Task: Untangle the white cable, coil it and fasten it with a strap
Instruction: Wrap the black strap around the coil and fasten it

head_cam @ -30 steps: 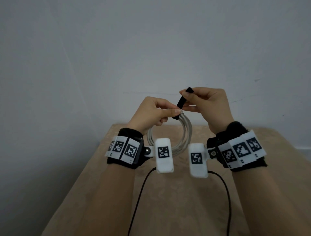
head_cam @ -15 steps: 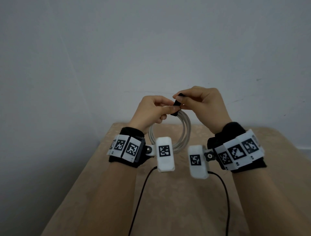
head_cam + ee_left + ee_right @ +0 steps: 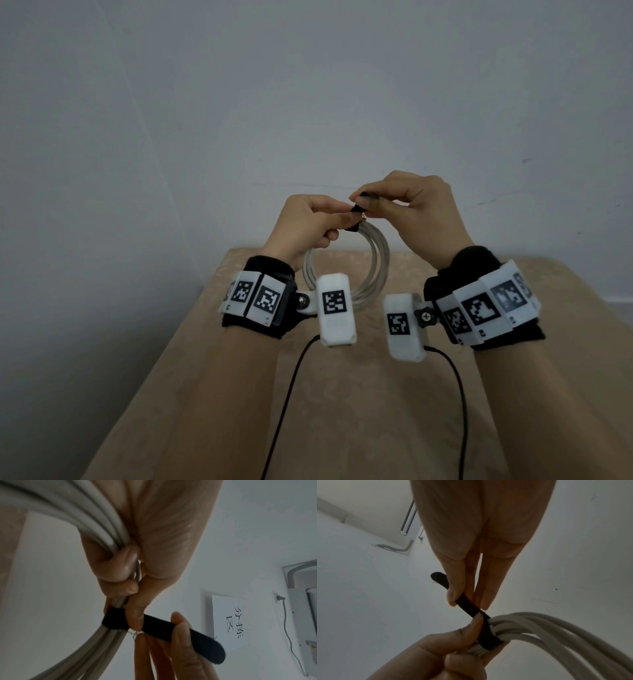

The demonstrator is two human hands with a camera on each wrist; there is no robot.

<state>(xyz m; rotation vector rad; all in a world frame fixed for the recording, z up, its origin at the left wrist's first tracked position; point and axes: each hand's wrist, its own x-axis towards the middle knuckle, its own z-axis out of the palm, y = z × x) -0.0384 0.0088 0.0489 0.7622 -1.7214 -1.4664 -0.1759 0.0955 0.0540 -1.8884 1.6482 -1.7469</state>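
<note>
The white cable (image 3: 375, 270) hangs as a round coil in the air above the table, held at its top. My left hand (image 3: 308, 226) grips the bundled strands (image 3: 96, 524) with curled fingers and thumb. A black strap (image 3: 181, 630) is wrapped once around the bundle (image 3: 489, 635) just beside that grip. My right hand (image 3: 421, 212) pinches the strap's free end (image 3: 465, 601) between thumb and fingertips, holding it out from the coil. The strap (image 3: 356, 214) shows only as a small dark piece between both hands in the head view.
A beige table (image 3: 342, 394) lies below my forearms, against a plain pale wall (image 3: 308, 102). Two thin black wires (image 3: 287, 394) run down from the wrist cameras. A paper sign (image 3: 231, 622) hangs on the wall.
My right hand has brought the strap's free end down from upright, closer to my left hand, and both hands now sit tight together over the coil's top.
</note>
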